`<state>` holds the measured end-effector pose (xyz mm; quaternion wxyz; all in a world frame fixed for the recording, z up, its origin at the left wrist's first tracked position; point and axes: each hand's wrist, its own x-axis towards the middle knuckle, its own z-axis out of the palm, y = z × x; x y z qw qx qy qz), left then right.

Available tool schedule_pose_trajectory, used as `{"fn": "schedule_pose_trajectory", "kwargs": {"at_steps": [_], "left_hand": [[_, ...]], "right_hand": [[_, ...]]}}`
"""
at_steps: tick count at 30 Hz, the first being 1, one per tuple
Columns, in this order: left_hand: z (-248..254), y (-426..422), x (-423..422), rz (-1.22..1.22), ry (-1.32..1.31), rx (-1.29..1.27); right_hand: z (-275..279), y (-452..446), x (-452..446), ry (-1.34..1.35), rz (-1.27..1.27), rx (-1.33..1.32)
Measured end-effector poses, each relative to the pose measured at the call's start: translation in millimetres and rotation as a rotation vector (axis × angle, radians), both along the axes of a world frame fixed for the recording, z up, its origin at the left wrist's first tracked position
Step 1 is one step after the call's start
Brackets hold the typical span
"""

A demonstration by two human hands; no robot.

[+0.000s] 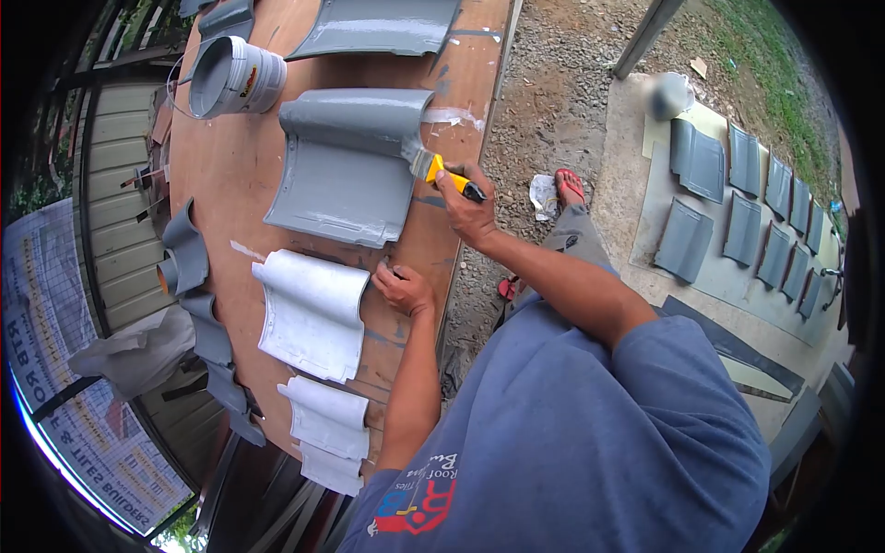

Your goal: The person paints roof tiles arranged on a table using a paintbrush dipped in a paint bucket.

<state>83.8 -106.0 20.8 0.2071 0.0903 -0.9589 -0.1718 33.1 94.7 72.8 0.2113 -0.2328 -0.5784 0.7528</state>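
My right hand (470, 205) grips a paintbrush (447, 177) with a yellow and black handle. Its bristles touch the right edge of a large grey, wet-looking curved tile (346, 184) on the brown table (217, 170). My left hand (403, 288) rests lower down, near the table's right edge, beside a white curved tile (309, 313). Its fingers are curled together; whatever they may hold is hidden. A bucket (253, 81) of grey paint stands at the table's upper left.
More white tiles (327, 419) lie lower on the table, and another grey tile (378, 26) lies at the top. Grey tiles (182, 249) line the left edge. Several grey tiles (684, 240) lie on the ground at right, near a post (645, 39). A banner (55, 323) hangs at left.
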Motion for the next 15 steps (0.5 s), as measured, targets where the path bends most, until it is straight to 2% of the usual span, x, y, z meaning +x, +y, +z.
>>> {"fn": "schedule_pose_trajectory", "kwargs": {"at_steps": [2, 5, 6, 8, 9, 14, 15], "left_hand": [[3.8, 2.5, 3.4, 0.011, -0.013, 0.014], [3.7, 1.1, 0.2, 0.013, -0.008, 0.022], [-0.4, -0.4, -1.8, 0.008, 0.008, 0.016], [-3.2, -3.0, 1.5, 0.003, 0.013, 0.005], [-3.0, -3.4, 1.7, 0.0, 0.012, -0.012], [1.1, 1.9, -0.3, 0.01, -0.01, -0.026], [1.8, 2.3, 0.2, 0.016, -0.01, -0.022]], "right_hand": [[-0.2, 1.5, 16.5, -0.011, 0.045, 0.062], [13.2, 8.4, 22.4, 0.017, -0.072, -0.329], [15.0, 11.1, 12.9, 0.018, -0.067, -0.33], [13.4, 17.4, -14.1, 0.167, -0.342, -0.418], [15.4, 17.9, -24.5, 0.146, -0.388, -0.447], [-12.0, -19.3, -13.7, 0.006, -0.276, -0.501], [-13.7, -17.0, -1.9, -0.026, -0.146, -0.433]]}}
